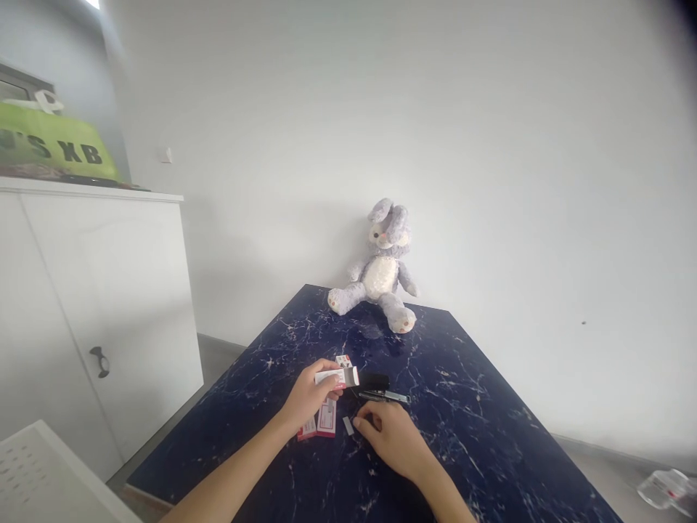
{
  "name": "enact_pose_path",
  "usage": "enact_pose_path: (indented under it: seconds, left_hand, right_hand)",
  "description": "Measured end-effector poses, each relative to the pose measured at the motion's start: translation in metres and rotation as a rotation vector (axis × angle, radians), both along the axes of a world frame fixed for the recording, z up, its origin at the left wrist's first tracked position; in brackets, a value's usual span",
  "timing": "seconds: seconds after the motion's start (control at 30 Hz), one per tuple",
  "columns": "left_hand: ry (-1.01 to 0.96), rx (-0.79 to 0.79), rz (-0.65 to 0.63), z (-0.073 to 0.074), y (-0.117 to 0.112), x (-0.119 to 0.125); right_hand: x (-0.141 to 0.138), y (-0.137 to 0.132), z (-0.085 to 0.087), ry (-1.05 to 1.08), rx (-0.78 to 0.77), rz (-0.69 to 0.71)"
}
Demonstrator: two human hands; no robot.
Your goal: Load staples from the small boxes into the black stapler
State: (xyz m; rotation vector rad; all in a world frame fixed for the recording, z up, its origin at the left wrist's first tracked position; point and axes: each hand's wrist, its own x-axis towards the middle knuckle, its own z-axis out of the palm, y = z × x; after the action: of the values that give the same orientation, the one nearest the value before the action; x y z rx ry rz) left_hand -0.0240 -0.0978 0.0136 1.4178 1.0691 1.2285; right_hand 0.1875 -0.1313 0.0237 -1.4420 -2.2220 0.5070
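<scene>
My left hand (310, 396) grips a small white and red cardboard box (329, 378), whose open end points right. Under and beside that hand lie a red and white box (327, 419) and another red box (306, 428). Behind its fingers, part of a further small box (343, 360) shows. My right hand (389, 436) is low over the table with its fingers curled and thumb near the index finger; whether anything is between them is hidden. Just left of its thumb lies a small grey strip (348, 426). Beyond it are a slim silver and black tool (386, 396) and a black object (375, 381).
A plush rabbit (381, 276) sits at the far end of the dark blue marbled table (462, 421), against the wall. At left stand a white cabinet (109, 290) with a green bag (54, 142) on top and a white perforated panel (49, 479). Clear plastic (667, 488) lies at lower right.
</scene>
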Motion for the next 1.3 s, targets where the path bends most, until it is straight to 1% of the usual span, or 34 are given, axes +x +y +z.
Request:
enact_pose_path:
  seconds: [0.1,0.2,0.33,0.5,0.67,1.0,1.2,1.3]
  left_hand:
    - [0.001,-0.007,0.039,0.0,0.003,-0.002]
    - [0.005,-0.007,0.037,-0.001,0.004,-0.002]
    - [0.022,-0.004,0.029,-0.003,0.003,0.0]
    - [0.046,-0.004,0.032,-0.002,0.002,0.001]
    - [0.075,0.005,0.048,-0.002,0.001,0.001]
    - [0.099,0.019,0.101,-0.006,0.005,0.002]
    - [0.15,0.038,0.157,-0.003,0.003,0.004]
    - [0.191,0.077,0.262,-0.002,0.003,-0.001]
  right_hand:
    - [-0.006,-0.004,-0.004,0.021,0.003,0.032]
    - [-0.015,-0.004,-0.011,-0.006,0.041,0.069]
    - [-0.025,0.0,-0.019,-0.038,0.093,-0.036]
    - [-0.028,0.006,-0.024,-0.051,0.107,-0.072]
    - [-0.033,0.009,-0.029,-0.038,0.129,-0.156]
    - [-0.053,0.02,-0.03,-0.06,0.139,-0.189]
    - [-0.065,0.026,-0.031,-0.089,0.137,-0.216]
    - [-0.069,0.027,-0.03,-0.108,0.151,-0.219]
